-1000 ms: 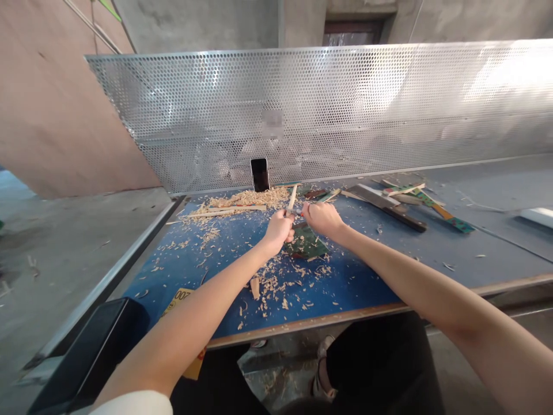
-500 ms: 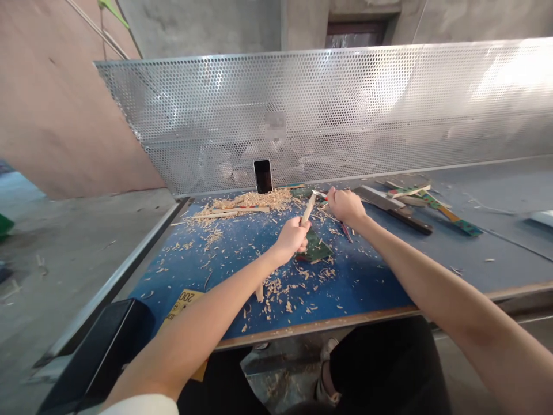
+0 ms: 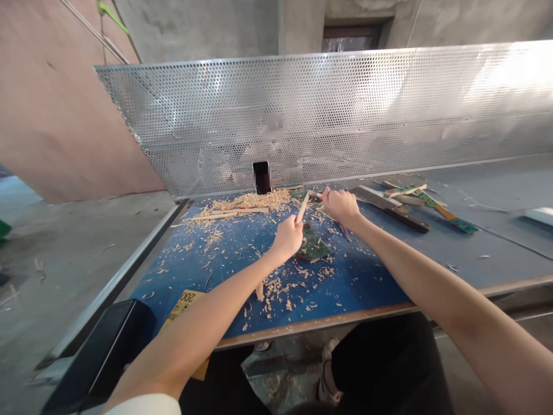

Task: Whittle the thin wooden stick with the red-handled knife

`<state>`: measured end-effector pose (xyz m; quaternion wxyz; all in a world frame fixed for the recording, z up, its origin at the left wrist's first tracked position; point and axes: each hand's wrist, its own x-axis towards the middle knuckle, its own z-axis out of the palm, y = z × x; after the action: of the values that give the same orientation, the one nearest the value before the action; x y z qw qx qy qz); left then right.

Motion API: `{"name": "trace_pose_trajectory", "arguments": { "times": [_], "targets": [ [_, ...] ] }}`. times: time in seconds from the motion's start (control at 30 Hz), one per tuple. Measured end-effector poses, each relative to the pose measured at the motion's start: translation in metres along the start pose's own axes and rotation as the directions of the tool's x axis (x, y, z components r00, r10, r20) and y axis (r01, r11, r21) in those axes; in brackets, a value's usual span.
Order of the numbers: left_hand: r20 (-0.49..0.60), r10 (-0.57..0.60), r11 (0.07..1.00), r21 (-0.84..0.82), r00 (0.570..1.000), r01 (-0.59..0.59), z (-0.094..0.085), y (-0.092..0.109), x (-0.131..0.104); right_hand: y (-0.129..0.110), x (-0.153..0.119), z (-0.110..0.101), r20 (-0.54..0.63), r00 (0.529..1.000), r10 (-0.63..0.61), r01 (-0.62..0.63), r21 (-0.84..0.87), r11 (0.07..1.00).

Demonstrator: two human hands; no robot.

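My left hand [image 3: 288,236] is closed around a pale wooden stick [image 3: 303,208], which slants up and away over the table. My right hand [image 3: 340,205] grips a small knife with a bit of red at its front [image 3: 318,196]; most of its handle is hidden in the fist. The blade meets the far end of the stick. Under my left forearm a piece of wood [image 3: 259,291] shows; whether it belongs to the same stick I cannot tell. Below the hands lies a dark green sheet [image 3: 315,246] among scattered wood shavings [image 3: 298,288].
A phone [image 3: 261,177] leans against the perforated metal screen [image 3: 207,127], behind heaped shavings [image 3: 254,200] and thin strips [image 3: 233,214]. To the right lie a large dark-handled blade [image 3: 393,210] and coloured strips [image 3: 449,213]. A black box [image 3: 103,351] and yellow sandpaper-like sheet [image 3: 185,302] sit front left.
Both hands have shifted slightly left, and the stick's tip with them. The knife stays at the stick's far end. The whole view has moved a little too.
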<state>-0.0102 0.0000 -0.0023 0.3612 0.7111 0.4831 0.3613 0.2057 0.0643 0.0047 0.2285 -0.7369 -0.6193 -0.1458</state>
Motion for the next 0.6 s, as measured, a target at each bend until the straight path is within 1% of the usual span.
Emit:
{"name": "trace_pose_trajectory", "arguments": {
  "times": [0.03,0.07,0.1,0.13,0.17,0.2,0.27,0.3,0.37,0.43,0.5,0.57,0.6],
  "targets": [
    [0.01,0.039,0.999,0.012,0.999,-0.039,0.0,0.002,-0.006,0.008,0.004,-0.001,0.002,0.999,0.032,-0.032,0.012,0.999],
    [0.064,0.096,0.995,0.006,0.993,-0.096,0.0,0.005,-0.014,0.019,0.01,-0.002,0.034,0.989,0.147,-0.149,0.076,0.986],
    [0.151,0.155,0.988,-0.01,0.976,-0.156,0.001,0.006,-0.021,0.032,0.015,-0.003,0.045,0.976,0.214,-0.218,0.095,0.971],
    [0.241,0.181,0.983,-0.024,0.954,-0.181,0.003,0.008,-0.027,0.046,0.02,-0.003,0.045,0.961,0.272,-0.275,0.104,0.956],
    [0.269,0.19,0.982,-0.027,0.944,-0.189,0.005,0.008,-0.032,0.06,0.025,-0.003,0.014,0.94,0.34,-0.339,0.139,0.931],
    [0.273,0.193,0.981,-0.024,0.943,-0.193,0.007,0.008,-0.035,0.072,0.028,-0.003,-0.019,0.926,0.377,-0.369,0.171,0.914],
    [0.261,0.187,0.981,-0.006,0.947,-0.192,0.011,0.007,-0.035,0.088,0.032,-0.001,-0.071,0.913,0.401,-0.375,0.234,0.897],
    [0.251,0.186,0.981,0.008,0.95,-0.195,0.012,0.006,-0.033,0.091,0.032,-0.001,-0.082,0.913,0.4,-0.367,0.267,0.891],
    [0.219,0.193,0.977,0.049,0.956,-0.208,0.012,0.004,-0.025,0.085,0.031,0.001,-0.098,0.922,0.374,-0.324,0.332,0.886],
    [0.17,0.208,0.97,0.091,0.963,-0.225,0.01,0.001,-0.017,0.071,0.026,0.003,-0.124,0.95,0.287,-0.212,0.419,0.883],
    [0.128,0.226,0.962,0.127,0.966,-0.241,0.005,-0.004,-0.011,0.054,0.019,0.005,-0.146,0.971,0.189,-0.085,0.527,0.846],
    [0.112,0.243,0.953,0.156,0.964,-0.258,-0.001,-0.011,-0.005,0.039,0.01,0.004,-0.175,0.978,0.109,0.018,0.601,0.799],
    [0.108,0.248,0.95,0.17,0.963,-0.264,-0.004,-0.015,-0.003,0.032,0.005,0.003,-0.18,0.98,0.078,0.051,0.617,0.786]
  ]
}}
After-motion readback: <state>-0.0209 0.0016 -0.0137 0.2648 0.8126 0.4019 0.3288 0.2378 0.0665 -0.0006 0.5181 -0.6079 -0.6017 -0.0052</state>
